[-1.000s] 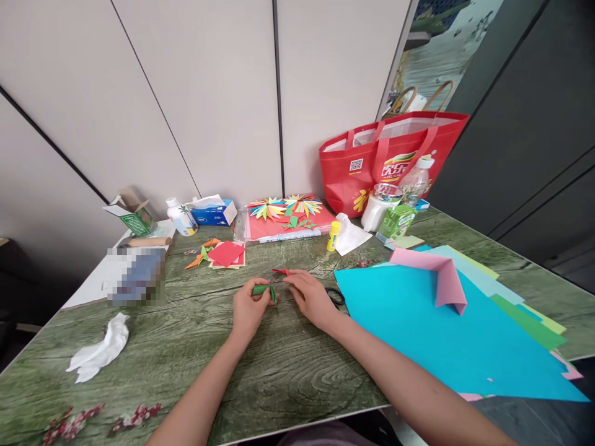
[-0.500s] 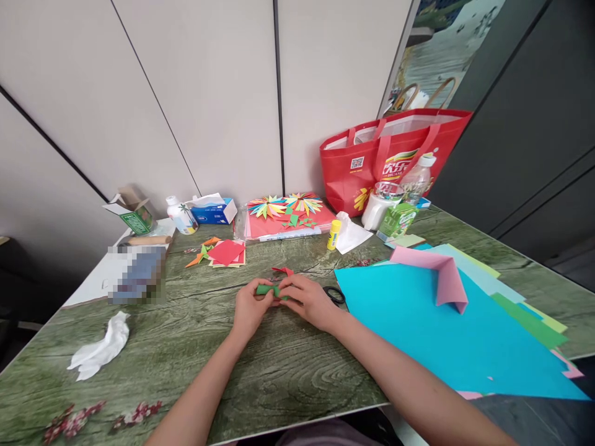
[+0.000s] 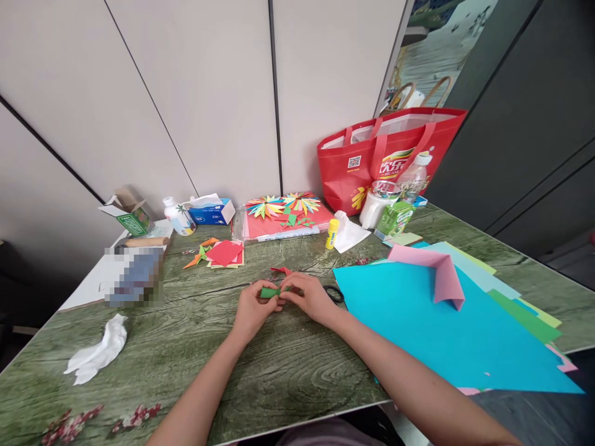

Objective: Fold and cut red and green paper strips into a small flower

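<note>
Between my hands, a little above the table, is a small folded piece of green paper (image 3: 268,292). My left hand (image 3: 252,308) pinches its left part between thumb and fingers. The fingertips of my right hand (image 3: 304,296) close on its right end, and they hide part of it. Just beyond my fingers lies a folded red paper piece (image 3: 281,270). Black scissor handles (image 3: 333,293) show beside my right hand, and the rest of the scissors is covered.
Large coloured sheets, a blue sheet (image 3: 432,328) on top, lie to the right with a folded pink paper (image 3: 446,272). A yellow glue stick (image 3: 331,234), red paper squares (image 3: 225,253) and a red bag (image 3: 344,173) stand or lie farther back. Crumpled tissue (image 3: 100,350) is at left.
The fingers of both hands have shifted slightly on the green paper, and more of its left part now shows. The whole view has moved a little.
</note>
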Available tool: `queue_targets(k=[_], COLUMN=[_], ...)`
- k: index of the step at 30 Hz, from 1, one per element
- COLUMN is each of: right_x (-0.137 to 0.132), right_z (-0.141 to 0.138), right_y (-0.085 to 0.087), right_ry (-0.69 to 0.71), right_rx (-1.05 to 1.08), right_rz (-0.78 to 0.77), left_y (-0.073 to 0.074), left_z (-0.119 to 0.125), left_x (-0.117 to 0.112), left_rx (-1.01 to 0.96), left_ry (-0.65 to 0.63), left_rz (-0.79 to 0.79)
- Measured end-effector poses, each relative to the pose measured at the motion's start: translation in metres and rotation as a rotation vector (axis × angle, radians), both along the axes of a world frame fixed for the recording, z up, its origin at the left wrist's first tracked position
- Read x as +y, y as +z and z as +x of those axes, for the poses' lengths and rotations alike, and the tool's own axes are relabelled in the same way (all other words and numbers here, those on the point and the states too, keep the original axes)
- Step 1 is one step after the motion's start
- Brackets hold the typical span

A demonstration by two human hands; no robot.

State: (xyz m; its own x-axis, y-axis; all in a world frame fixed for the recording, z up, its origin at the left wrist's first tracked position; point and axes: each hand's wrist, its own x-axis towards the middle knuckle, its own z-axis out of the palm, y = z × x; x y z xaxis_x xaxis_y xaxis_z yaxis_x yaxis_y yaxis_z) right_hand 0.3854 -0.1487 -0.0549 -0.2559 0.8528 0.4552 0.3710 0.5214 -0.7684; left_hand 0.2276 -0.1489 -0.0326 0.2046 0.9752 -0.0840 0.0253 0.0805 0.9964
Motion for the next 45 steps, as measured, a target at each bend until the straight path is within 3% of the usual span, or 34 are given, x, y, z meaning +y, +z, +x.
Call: queue_targets(k=[6,16,36,45], right_x=[0.0017,0.0016,-0.0028,-0.0005], right_z=[-0.0029,-0.0013,-0.0072,-0.0044], right_y=[0.0017,0.005,0.0056,0.0042], right_ry=[-0.025,0.091,-0.024,0.064], right_rx=[0.314,0.491,0.412,0.408], right_rz=[-0.397,-0.536,-0.457,-0.467], left_y=[0.0034,0.0036,0.0067,0.0048], left_z=[0.0016,0.0008,0.0037,0.0039], left_x=[-0.0021,-0.0023,-0.0064,-0.0067], left_rx=[-0.049,-0.043,-0.126,-0.109], left_ry=[-0.055,-0.011,0.022,0.05], left_rz=[-0.007,-0.023,-0.093,-0.078])
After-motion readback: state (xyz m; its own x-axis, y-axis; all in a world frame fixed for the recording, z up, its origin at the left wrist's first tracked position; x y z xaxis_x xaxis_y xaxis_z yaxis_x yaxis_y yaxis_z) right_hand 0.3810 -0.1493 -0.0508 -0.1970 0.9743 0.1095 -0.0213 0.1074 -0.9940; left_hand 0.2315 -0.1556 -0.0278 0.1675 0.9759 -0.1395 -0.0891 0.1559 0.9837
